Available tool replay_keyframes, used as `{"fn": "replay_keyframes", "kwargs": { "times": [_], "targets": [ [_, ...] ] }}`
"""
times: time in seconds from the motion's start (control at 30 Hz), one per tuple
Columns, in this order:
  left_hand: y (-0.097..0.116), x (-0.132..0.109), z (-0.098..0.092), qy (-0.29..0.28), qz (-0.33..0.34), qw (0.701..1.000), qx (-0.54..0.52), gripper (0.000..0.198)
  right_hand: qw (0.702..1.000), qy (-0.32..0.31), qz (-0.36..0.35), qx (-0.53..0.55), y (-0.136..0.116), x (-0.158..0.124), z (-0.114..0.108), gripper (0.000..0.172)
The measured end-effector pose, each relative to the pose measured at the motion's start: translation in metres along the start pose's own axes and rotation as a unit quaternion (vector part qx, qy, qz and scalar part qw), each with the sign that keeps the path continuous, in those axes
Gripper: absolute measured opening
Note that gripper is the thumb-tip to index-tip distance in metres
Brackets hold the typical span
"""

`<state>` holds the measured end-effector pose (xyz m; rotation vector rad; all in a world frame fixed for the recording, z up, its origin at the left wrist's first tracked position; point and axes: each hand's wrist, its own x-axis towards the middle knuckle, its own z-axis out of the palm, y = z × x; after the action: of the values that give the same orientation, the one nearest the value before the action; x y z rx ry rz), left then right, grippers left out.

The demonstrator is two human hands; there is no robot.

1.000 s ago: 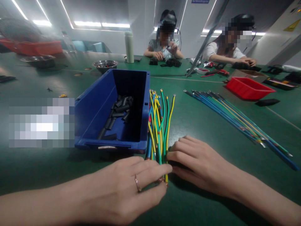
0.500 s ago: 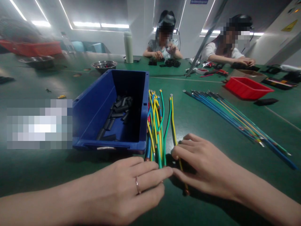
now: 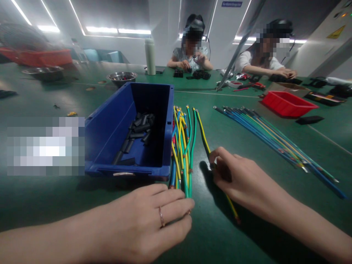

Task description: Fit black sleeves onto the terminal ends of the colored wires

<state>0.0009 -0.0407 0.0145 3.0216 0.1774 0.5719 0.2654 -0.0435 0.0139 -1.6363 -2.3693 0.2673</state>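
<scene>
Between the thumb and forefinger of my right hand point(image 3: 236, 176), a yellow-and-green wire point(image 3: 202, 132) is pinched near its middle. It lies slanted, its far end by the bundle and its copper-coloured near end towards me. My left hand point(image 3: 156, 216), with a ring on one finger, is closed over the lower ends of the green wires point(image 3: 193, 146); its fingertips are partly hidden. Those belong to a bundle of yellow, green and blue wires point(image 3: 181, 146) along the blue bin point(image 3: 126, 170). Short black tubes point(image 3: 141, 126) lie inside the bin.
A row of blue, green and yellow wires with black sleeved ends point(image 3: 264, 134) lies on the right. Behind it stands a red tray point(image 3: 288, 104). A metal bowl point(image 3: 121, 77) and a pale green bottle point(image 3: 150, 57) stand farther back. Two people work across the green table point(image 3: 233, 97).
My right hand has drawn the yellow-and-green wire rightward, apart from the green one, turning it aslant. My left forefinger has pulled back slightly to the left.
</scene>
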Motion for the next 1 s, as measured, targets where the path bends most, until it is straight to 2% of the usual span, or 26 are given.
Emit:
{"fn": "replay_keyframes", "kwargs": {
  "times": [0.13, 0.3, 0.4, 0.53, 0.63, 0.73, 0.83, 0.9, 1.0],
  "targets": [
    [0.0, 0.001, -0.001, 0.002, 0.0, 1.0, 0.007, 0.041, 0.997, -0.022, 0.014, 0.076, -0.001, 0.002, -0.007, 0.012],
    [0.0, 0.001, -0.001, -0.003, 0.001, 1.0, 0.0, 0.04, 0.984, -0.012, 0.077, 0.158, -0.002, 0.003, -0.009, 0.019],
    [0.0, 0.001, -0.001, -0.002, 0.0, 1.0, -0.001, 0.039, 0.969, -0.017, 0.089, 0.228, 0.0, 0.004, -0.006, 0.02],
    [0.0, 0.001, 0.0, -0.001, -0.002, 1.0, -0.002, 0.039, 0.929, -0.017, 0.096, 0.356, 0.003, 0.009, -0.002, 0.029],
    [0.0, 0.001, -0.001, 0.002, -0.002, 1.0, -0.008, 0.04, 0.896, -0.008, 0.134, 0.424, 0.005, 0.012, -0.001, 0.041],
    [-0.001, 0.001, -0.002, 0.006, -0.004, 1.0, -0.008, 0.04, 0.862, 0.023, 0.184, 0.472, 0.003, 0.013, -0.004, 0.065],
    [-0.001, 0.002, -0.003, 0.001, -0.004, 1.0, -0.007, 0.04, 0.831, 0.026, 0.212, 0.513, 0.001, 0.012, -0.008, 0.088],
    [-0.001, 0.002, -0.002, 0.0, -0.003, 1.0, -0.008, 0.04, 0.812, 0.014, 0.223, 0.539, 0.001, 0.012, -0.009, 0.093],
    [-0.001, 0.003, -0.001, 0.003, -0.002, 1.0, -0.004, 0.04, 0.784, 0.0, 0.235, 0.574, 0.002, 0.01, -0.007, 0.09]
  ]
}}
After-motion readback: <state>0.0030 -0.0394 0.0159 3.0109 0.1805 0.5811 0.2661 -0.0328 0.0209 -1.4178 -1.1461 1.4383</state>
